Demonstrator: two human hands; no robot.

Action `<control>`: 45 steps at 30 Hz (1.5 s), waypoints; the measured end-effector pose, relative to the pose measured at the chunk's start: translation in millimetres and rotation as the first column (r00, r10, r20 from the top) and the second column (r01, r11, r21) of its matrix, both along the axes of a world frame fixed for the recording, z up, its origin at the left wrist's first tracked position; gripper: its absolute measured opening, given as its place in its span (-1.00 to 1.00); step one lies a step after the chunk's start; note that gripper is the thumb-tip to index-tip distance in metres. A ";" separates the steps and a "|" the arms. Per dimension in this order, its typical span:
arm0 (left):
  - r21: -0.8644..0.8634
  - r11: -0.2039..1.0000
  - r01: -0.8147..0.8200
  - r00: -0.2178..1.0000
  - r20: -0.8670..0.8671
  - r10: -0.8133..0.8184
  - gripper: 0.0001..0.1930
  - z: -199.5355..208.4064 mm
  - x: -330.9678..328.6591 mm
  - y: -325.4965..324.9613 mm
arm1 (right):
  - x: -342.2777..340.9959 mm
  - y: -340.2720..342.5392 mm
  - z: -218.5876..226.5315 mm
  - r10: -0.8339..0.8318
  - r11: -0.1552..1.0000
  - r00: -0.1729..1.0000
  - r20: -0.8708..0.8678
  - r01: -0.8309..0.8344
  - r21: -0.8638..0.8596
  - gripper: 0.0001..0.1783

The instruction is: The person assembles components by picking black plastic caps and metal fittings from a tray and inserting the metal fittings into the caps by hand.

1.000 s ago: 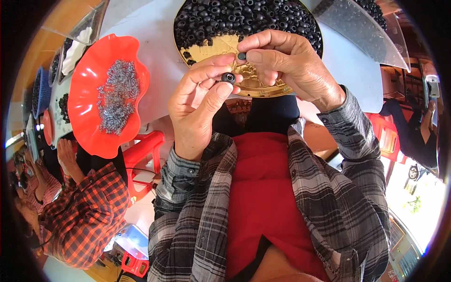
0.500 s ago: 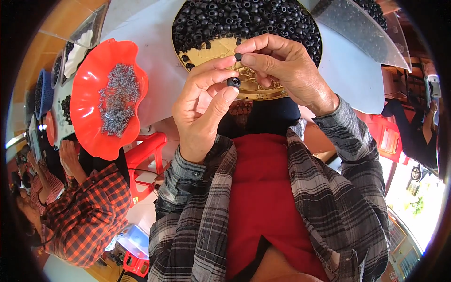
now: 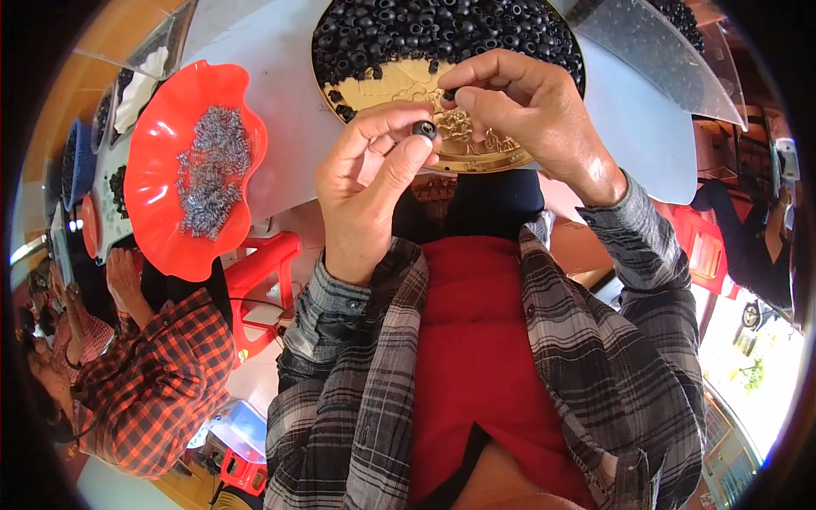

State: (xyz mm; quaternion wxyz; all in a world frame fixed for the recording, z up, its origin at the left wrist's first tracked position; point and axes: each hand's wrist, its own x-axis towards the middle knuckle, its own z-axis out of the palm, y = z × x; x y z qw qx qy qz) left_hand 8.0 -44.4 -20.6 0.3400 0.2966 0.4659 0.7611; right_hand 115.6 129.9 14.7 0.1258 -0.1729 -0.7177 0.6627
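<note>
1 small black ring (image 3: 423, 129), pinched btw thumb and forefinger tips of the left hand (image 3: 370, 183), held just above the near rim of the gold tray (image 3: 399, 85). Ring is roundish, so no clear long axis; its hole faces roughly up twd the camera, a pale glint showing in the centre. Right hand (image 3: 531, 115) sits just beside it, to the ring's right, fingers curled tight and pinched narrow on a second small dark piece (image 3: 450, 93) — too small to tell what exactly. The 2 hands' fingertips are near each other, ring btw them; can't tell if they touch.

Outward: 1 round gold tray, far half heaped w/ black rings (image 3: 442, 30), too many to count; near half mostly bare w/ a raised pattern. 1 red scalloped bowl (image 3: 161, 204) to the left on the pale table (image 3: 272, 76), holding a heap of small grey metal bits (image 3: 212, 170), uncountable. 1 clear plastic sheet (image 3: 654, 59) to the tray's right. 1 red plastic stool (image 3: 263, 272) below the table edge. Another person in a red-orange checked shirt (image 3: 153, 382) at lower left.
</note>
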 end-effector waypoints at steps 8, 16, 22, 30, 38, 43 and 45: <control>-0.131 0.991 0.010 0.997 0.079 0.000 -0.73 0.5 -1.4 -1.0 | 1.5 -12.5 9.3 0.014 0.935 0.998 -0.062 0.009 0.356 -0.79; -0.107 0.994 -0.009 0.999 0.044 0.013 -0.75 0.7 -4.3 0.7 | -2.8 -16.2 4.1 -0.015 0.885 0.996 -0.088 0.054 0.463 -0.82; -0.130 0.991 0.008 0.999 0.049 -0.001 -0.76 2.1 -4.8 1.8 | -5.3 -18.0 1.8 -0.068 0.802 0.992 -0.107 0.118 0.586 -0.82; -0.129 0.992 0.010 0.998 0.056 -0.003 -0.76 5.0 -3.9 5.1 | -3.2 -21.8 2.6 -0.075 0.792 0.984 -0.162 0.157 0.589 -0.81; -0.132 0.991 -0.003 1.000 -0.011 0.002 -0.76 2.3 0.1 7.7 | 1.0 -20.8 2.7 -0.024 0.670 0.972 -0.233 0.189 0.718 -0.79; -0.171 0.985 0.035 0.999 -0.002 -0.036 -0.78 9.9 3.7 8.8 | 2.7 -16.8 5.0 0.122 0.446 0.943 -0.309 0.226 0.866 -0.76; -0.161 0.986 0.034 0.999 -0.008 -0.036 -0.79 7.9 7.8 9.9 | 5.1 -15.8 6.2 0.150 0.409 0.944 -0.294 0.212 0.888 -0.76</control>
